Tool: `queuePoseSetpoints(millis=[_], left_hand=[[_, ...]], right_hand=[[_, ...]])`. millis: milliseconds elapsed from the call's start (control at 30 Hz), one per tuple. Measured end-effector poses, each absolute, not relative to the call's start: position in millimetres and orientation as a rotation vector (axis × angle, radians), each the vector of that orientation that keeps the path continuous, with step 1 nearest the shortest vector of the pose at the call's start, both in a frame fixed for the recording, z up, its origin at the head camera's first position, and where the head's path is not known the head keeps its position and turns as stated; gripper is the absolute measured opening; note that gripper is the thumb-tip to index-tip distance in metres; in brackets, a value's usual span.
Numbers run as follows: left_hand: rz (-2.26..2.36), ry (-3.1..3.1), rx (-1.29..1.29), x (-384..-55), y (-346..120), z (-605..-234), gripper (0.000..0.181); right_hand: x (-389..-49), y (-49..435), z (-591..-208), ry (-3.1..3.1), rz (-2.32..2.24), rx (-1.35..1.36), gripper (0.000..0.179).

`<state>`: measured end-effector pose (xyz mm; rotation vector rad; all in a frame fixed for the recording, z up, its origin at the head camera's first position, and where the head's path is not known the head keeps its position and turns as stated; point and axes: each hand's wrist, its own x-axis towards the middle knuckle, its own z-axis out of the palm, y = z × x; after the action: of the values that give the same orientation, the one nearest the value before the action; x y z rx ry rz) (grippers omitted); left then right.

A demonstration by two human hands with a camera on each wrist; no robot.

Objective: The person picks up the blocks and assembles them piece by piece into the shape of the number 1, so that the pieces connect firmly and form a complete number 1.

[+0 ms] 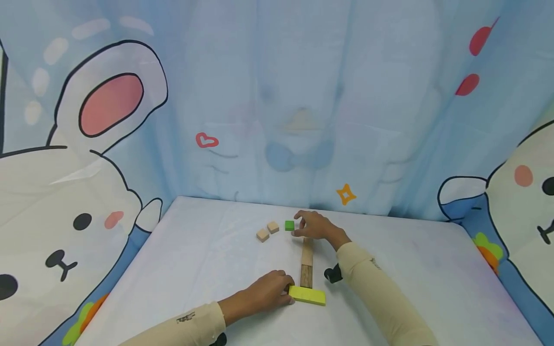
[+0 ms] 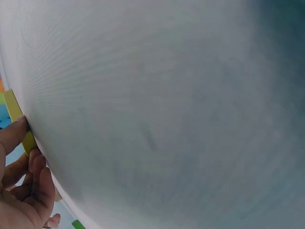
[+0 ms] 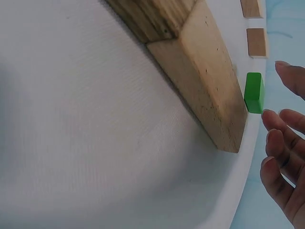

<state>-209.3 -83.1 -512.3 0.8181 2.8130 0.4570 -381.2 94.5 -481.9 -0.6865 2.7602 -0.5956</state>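
At the left end of a long yellow block (image 1: 308, 296), my left hand (image 1: 265, 291) grips it between thumb and fingers. The left wrist view shows the yellow block (image 2: 13, 107) at the fingertips, low on the table. Two wooden blocks run away from the yellow one in a line: a dark-grained block (image 1: 306, 276), then a pale block (image 1: 307, 253). Over the pale block's far end, my right hand (image 1: 317, 226) is held with fingers parted and nothing between them. A small green block (image 3: 254, 92) lies just beside its fingertips.
Two small plain wooden cubes (image 1: 262, 235) (image 1: 273, 227) lie left of the green block. Everything stands on a white-covered table (image 1: 195, 254). A blue printed curtain (image 1: 242, 96) hangs behind the table's far edge.
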Motion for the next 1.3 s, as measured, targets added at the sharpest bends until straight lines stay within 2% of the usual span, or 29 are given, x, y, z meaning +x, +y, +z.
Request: queuePoseSetpoints(millis=[1300], left_hand=[[0.551, 2.739, 0.746, -214.3, -85.9, -519.0, 0.034]], right_hand=[[-402.2, 81.9, -489.3, 2.658, -0.614, -0.629, 0.058]])
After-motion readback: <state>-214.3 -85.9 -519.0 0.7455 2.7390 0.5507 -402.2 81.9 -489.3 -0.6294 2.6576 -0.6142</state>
